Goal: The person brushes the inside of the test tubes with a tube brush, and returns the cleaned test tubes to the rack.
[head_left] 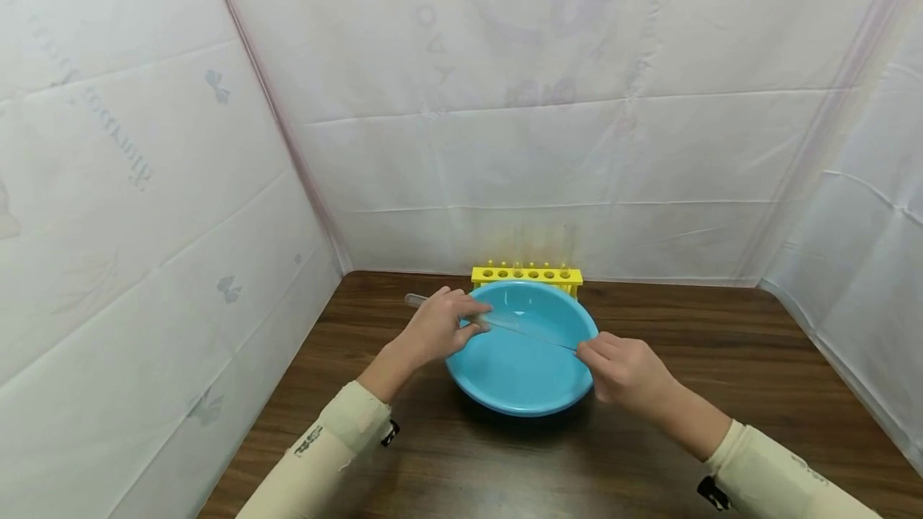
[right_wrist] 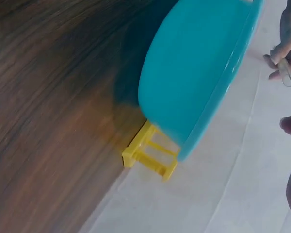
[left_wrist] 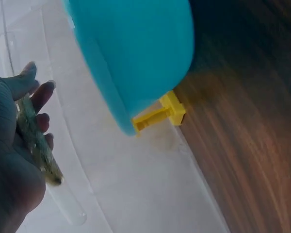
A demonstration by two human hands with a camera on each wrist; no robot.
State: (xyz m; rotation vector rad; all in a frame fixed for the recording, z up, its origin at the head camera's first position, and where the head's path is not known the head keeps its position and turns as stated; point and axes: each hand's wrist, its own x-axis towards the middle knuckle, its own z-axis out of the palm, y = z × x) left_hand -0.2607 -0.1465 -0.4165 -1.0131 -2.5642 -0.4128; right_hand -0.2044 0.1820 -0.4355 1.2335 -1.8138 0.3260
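In the head view my left hand (head_left: 436, 328) grips a clear glass test tube (head_left: 414, 300), tilted over the blue basin's left side. The rounded end pokes out behind the hand; the mouth points toward my right hand (head_left: 626, 371). Inside the tube, the left wrist view shows the bristles of a test tube brush (left_wrist: 39, 143), partly covered by the fingers. The brush's thin wire (head_left: 541, 338) runs out of the mouth to my right hand, which pinches its far end above the basin's right rim. Below both hands sits the blue basin (head_left: 519, 379).
A yellow test tube rack (head_left: 526, 274) stands behind the basin, with a couple of clear tubes (head_left: 570, 243) upright in it. The dark wooden table (head_left: 721, 343) meets white sheeting (head_left: 534, 150) at the back and sides.
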